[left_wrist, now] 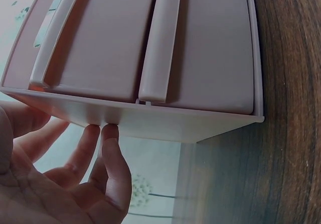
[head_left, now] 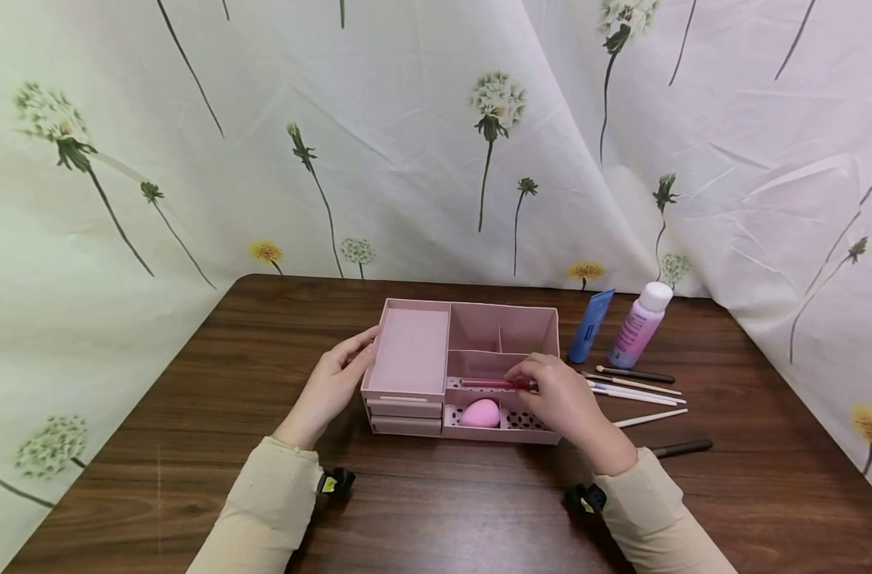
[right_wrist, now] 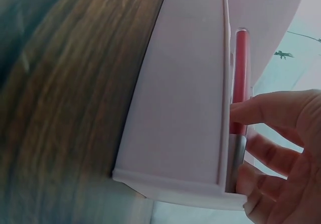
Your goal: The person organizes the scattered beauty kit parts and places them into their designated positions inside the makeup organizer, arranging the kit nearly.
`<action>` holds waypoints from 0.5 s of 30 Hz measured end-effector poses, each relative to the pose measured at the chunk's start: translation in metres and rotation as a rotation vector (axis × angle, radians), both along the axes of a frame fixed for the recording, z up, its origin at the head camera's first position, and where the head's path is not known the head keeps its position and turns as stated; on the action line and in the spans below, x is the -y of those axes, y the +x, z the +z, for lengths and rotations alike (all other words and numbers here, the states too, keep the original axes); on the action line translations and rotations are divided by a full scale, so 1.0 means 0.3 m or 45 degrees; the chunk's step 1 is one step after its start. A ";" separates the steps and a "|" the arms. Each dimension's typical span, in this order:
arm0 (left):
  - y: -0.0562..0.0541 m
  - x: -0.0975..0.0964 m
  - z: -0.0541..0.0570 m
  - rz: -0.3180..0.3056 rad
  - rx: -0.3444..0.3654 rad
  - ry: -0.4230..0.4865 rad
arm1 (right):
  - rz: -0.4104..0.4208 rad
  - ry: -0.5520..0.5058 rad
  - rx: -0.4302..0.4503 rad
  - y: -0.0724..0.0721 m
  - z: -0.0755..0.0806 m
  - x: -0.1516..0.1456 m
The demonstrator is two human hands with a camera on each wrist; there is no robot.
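Note:
A pink desktop organizer (head_left: 411, 351) stands on the table, with two drawers (left_wrist: 210, 48) at its left front and divided compartments on its right. My left hand (head_left: 333, 381) rests against the organizer's left side, several fingertips (left_wrist: 111, 132) touching the wall. Over the middle right compartment, my right hand (head_left: 559, 396) pinches a slim red lip gloss tube (right_wrist: 241, 68) with a dark grey end between thumb and fingers. The tube lies roughly level, lengthwise in the compartment. A pink makeup sponge (head_left: 481, 414) sits in the front compartment.
Right of the organizer stand a blue squeeze tube (head_left: 591, 327) and a pink-purple bottle (head_left: 640, 325) with a white cap. Several makeup brushes (head_left: 640, 392) lie in front of them, and a dark-handled one (head_left: 687, 448) lies nearer. A dandelion-print cloth (head_left: 422, 159) hangs behind the table.

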State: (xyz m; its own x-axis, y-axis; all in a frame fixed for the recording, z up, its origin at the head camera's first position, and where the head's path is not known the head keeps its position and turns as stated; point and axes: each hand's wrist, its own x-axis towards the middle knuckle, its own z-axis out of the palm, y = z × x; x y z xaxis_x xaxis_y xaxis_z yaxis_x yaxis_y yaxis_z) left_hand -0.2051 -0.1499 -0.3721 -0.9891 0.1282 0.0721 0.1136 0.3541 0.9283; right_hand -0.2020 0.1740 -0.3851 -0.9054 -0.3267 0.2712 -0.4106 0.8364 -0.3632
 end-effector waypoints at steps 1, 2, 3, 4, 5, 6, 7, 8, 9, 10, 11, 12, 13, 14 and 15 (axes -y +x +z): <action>0.000 0.000 0.001 0.000 0.002 0.001 | -0.001 0.005 -0.005 -0.001 -0.001 0.001; 0.001 0.001 0.001 -0.001 0.002 0.000 | 0.000 0.009 -0.010 -0.001 -0.003 0.002; 0.001 0.001 0.001 -0.001 0.001 0.001 | 0.001 0.015 -0.018 -0.001 -0.004 0.002; 0.001 0.001 0.001 -0.001 0.001 0.002 | 0.001 0.020 -0.028 -0.001 -0.004 0.003; 0.001 0.001 0.002 -0.001 0.000 0.002 | 0.003 0.023 -0.035 -0.001 -0.005 0.004; 0.001 0.001 0.002 0.000 0.000 0.002 | 0.004 0.027 -0.043 -0.001 -0.005 0.004; 0.001 0.001 0.002 0.000 -0.001 0.001 | 0.006 0.027 -0.051 -0.001 -0.005 0.005; 0.001 0.001 0.002 0.000 -0.001 0.001 | 0.007 0.027 -0.057 -0.001 -0.006 0.006; 0.000 0.001 0.003 0.000 -0.001 0.001 | 0.007 0.026 -0.063 -0.001 -0.006 0.006; 0.000 0.001 0.003 0.000 -0.001 0.000 | 0.008 0.025 -0.068 -0.001 -0.007 0.007; -0.001 0.001 0.002 -0.001 -0.001 -0.002 | 0.008 0.022 -0.071 -0.002 -0.007 0.008; -0.001 0.002 0.002 -0.001 -0.001 -0.002 | 0.007 0.019 -0.075 -0.002 -0.008 0.008; -0.002 0.002 0.001 0.000 -0.001 -0.003 | 0.006 0.017 -0.080 -0.002 -0.008 0.009; -0.003 0.002 0.000 -0.001 -0.003 -0.005 | 0.006 0.016 -0.089 -0.003 -0.009 0.010; -0.003 0.001 -0.001 -0.002 -0.007 -0.006 | 0.005 0.014 -0.099 -0.003 -0.009 0.011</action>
